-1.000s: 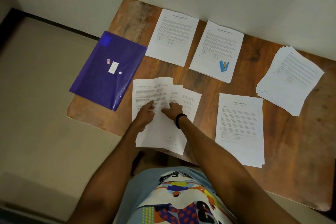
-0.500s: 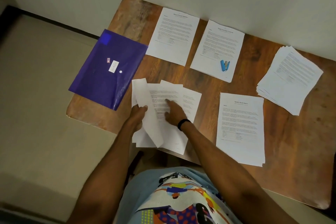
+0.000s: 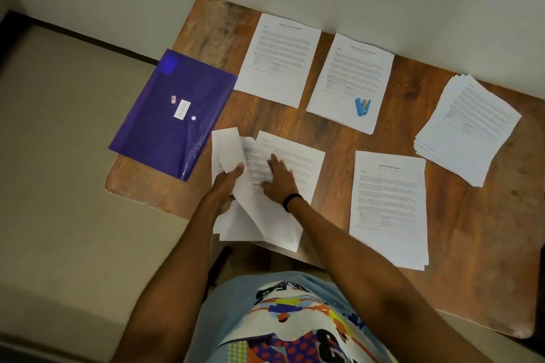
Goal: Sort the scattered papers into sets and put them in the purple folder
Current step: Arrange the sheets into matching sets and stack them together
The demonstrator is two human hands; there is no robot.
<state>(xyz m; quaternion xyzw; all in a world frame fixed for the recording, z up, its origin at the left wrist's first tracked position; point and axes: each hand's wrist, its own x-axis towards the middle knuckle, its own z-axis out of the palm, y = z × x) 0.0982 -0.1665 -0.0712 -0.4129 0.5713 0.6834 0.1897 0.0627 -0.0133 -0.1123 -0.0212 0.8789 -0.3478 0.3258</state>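
While the left hand (image 3: 227, 186) grips a lifted sheet (image 3: 233, 153), its fingers (image 3: 237, 169) curled round the paper's edge and the sheet bowed upward, the right hand (image 3: 280, 180) lies flat on the loose papers (image 3: 298, 156) beneath, fingers straight and pressing down. A black wristband (image 3: 292, 200) sits on the right wrist. These papers lie at the near edge of the desk (image 3: 472, 244), some overhanging it. At 10 o'clock from the hands lies the purple folder (image 3: 165, 115), flat and closed, its left part hanging past the desk edge, just apart from the lifted sheet. At 12 o'clock lies a squared pile (image 3: 280, 59); at 1 o'clock a second pile (image 3: 351, 74) with a blue stapler (image 3: 362, 106) resting on its near corner. At 3 o'clock lies a third pile (image 3: 389, 209), print side up. At 2 o'clock, well apart, sits a thicker fanned stack (image 3: 469, 127). Print too small to read.
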